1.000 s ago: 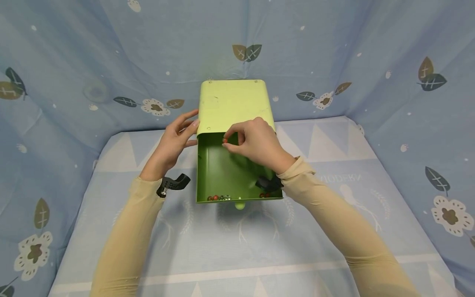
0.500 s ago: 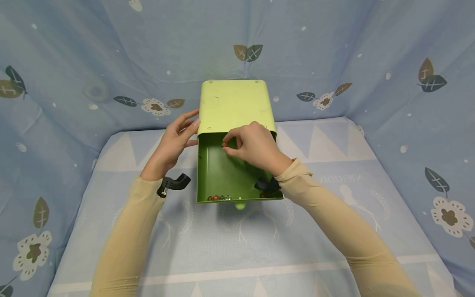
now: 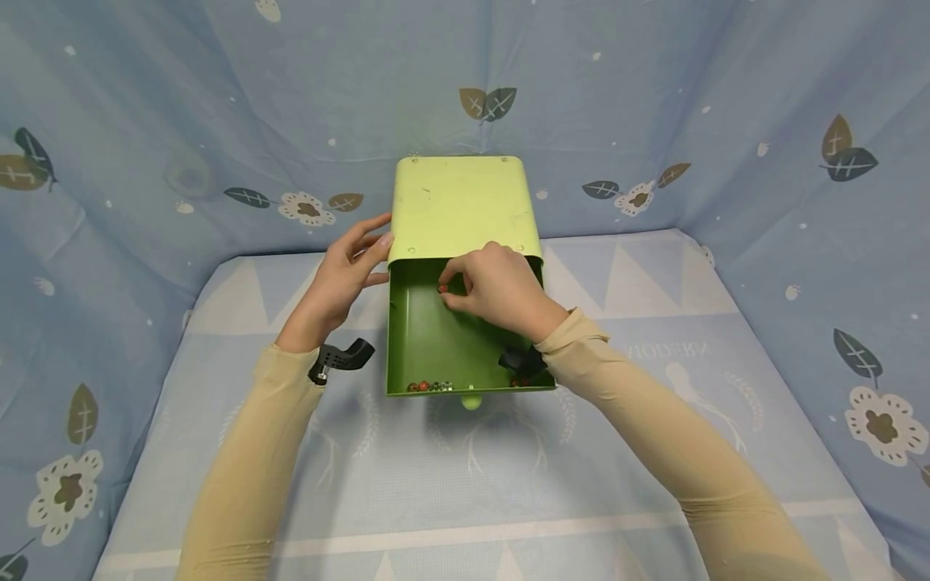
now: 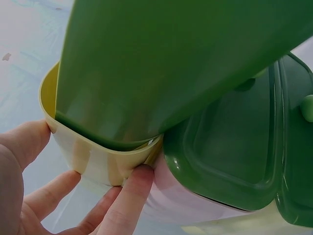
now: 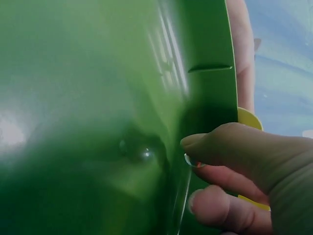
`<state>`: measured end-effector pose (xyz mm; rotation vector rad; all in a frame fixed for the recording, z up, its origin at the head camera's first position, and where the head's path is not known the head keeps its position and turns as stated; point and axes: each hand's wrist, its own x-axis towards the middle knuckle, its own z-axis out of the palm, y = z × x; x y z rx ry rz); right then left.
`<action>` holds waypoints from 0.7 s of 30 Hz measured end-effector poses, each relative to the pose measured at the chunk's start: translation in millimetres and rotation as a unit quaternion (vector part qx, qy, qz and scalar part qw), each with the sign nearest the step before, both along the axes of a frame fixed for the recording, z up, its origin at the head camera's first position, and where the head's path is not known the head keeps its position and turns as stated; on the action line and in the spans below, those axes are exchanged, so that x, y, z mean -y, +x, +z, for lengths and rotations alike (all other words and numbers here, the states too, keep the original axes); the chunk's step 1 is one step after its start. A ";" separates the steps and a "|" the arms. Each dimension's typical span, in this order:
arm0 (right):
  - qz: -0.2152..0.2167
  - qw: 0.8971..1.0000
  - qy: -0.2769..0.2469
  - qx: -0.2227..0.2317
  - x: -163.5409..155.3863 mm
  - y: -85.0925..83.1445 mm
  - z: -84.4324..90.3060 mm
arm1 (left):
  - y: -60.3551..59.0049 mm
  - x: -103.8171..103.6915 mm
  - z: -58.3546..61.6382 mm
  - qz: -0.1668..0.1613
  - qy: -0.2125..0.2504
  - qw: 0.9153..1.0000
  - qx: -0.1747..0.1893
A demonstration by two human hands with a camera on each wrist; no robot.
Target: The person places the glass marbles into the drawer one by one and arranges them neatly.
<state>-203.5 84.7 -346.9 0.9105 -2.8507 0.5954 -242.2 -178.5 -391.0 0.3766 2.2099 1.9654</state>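
My right hand (image 3: 501, 292) pinches a small reddish glass marble (image 3: 442, 288) between thumb and finger, above the back of a pulled-out green drawer (image 3: 429, 339). In the right wrist view the marble (image 5: 194, 162) shows at the fingertips, beside the drawer's side wall. My left hand (image 3: 336, 274) touches the left side of the yellow-green cabinet (image 3: 465, 206). The left wrist view has its fingertips spread along the casing's outer wall (image 4: 88, 156). Several red and clear marbles (image 3: 424, 386) lie along the drawer's front edge at left; red ones (image 3: 520, 382) sit at the front right.
A round green knob (image 3: 471, 401) sticks out from the drawer's front. In the left wrist view, more green drawer fronts (image 4: 225, 132) adjoin the open one, in a pink casing (image 4: 181, 196). A blue patterned cloth (image 3: 450, 492) covers the table, and a curtain (image 3: 349, 81) hangs behind.
My right hand has come slightly down and toward the drawer's front, still pinching the marble. My left hand has stayed against the cabinet's side.
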 end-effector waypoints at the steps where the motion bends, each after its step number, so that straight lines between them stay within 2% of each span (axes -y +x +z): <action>1: 0.001 1.000 0.004 -0.003 0.3 -0.2 -0.7 | 0.0 0.1 0.1 0.000 0.000 1.000 0.001; 21: 0.000 0.999 0.027 -0.029 3.7 1.6 -5.8 | 0.4 -0.4 0.2 0.002 0.002 1.000 0.002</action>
